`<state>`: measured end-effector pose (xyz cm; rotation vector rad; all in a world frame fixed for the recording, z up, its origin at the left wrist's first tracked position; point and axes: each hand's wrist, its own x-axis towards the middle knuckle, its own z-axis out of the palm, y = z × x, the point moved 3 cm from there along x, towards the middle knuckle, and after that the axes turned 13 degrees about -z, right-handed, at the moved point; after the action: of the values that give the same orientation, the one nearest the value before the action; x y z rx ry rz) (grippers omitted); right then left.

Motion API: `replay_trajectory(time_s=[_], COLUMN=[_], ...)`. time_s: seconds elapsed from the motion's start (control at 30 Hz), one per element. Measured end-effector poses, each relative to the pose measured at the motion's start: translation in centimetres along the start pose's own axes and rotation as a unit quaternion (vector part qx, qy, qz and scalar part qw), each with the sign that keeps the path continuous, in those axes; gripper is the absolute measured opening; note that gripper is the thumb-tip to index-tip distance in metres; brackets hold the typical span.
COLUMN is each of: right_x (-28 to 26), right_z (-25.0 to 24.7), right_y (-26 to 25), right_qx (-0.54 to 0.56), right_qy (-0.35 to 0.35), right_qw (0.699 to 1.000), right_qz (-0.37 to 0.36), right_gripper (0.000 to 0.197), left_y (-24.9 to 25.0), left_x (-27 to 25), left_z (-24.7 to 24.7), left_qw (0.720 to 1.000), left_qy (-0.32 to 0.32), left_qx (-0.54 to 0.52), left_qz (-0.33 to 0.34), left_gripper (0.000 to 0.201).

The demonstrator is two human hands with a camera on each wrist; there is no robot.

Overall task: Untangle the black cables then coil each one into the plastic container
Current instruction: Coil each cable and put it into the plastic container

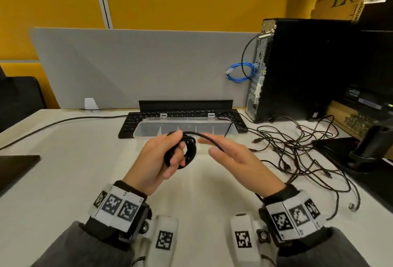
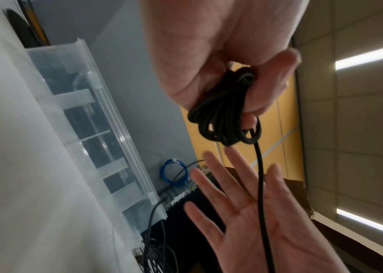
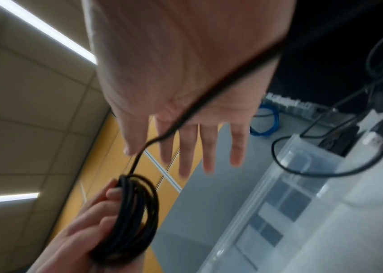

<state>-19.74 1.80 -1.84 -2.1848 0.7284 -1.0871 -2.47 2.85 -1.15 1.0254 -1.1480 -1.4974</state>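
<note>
Nearest, the left hand (image 1: 163, 156) grips a nearly wound black coil (image 1: 184, 151) above the worktop (image 1: 63, 171); the right hand (image 1: 236, 160) is flat and released, the cable's tail running across its palm. Beyond, the plastic container (image 1: 148, 131) looks empty, and a tangle of black cables (image 1: 302, 151) waits far right

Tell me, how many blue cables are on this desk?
1: a blue cable hangs coiled at the back of the black computer tower, far right. Others could hide in the black tangle.
</note>
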Motion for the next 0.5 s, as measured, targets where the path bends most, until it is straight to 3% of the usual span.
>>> replay_trajectory(time_s=[0.13,0.27,0.37,0.43,0.5], right_x=[-0.1,-0.2,-0.1,0.1,0.0], right_z=[0.0,-1.7,-2.3,-1.5,0.0], right_y=[-1.0,-1.8,-1.5,-1.5,-1.6], right_qx=[0.068,0.121,0.048,-0.043,-0.068], right_qy=[0.022,0.113,0.174,0.105,-0.036], right_qw=[0.997,0.986,0.984,0.993,0.997], right_qz=[0.016,0.014,-0.008,-0.019,0.001], right_gripper=[0.021,0.019,0.017,0.02,0.023], left_y=[-0.1,-0.4,-0.6,-0.2,0.3], left_x=[-0.4,-0.4,-0.8,-1.1,-0.8], left_z=[0.9,1.0,1.6,2.3,2.1], left_qw=[0.999,0.997,0.985,0.968,0.967], left_qy=[-0.032,-0.051,-0.123,-0.164,-0.098], left_qx=[-0.026,-0.056,-0.12,-0.189,-0.226], left_qz=[-0.008,-0.015,-0.029,0.005,0.061], left_gripper=[0.034,0.035,0.03,0.023,0.023])
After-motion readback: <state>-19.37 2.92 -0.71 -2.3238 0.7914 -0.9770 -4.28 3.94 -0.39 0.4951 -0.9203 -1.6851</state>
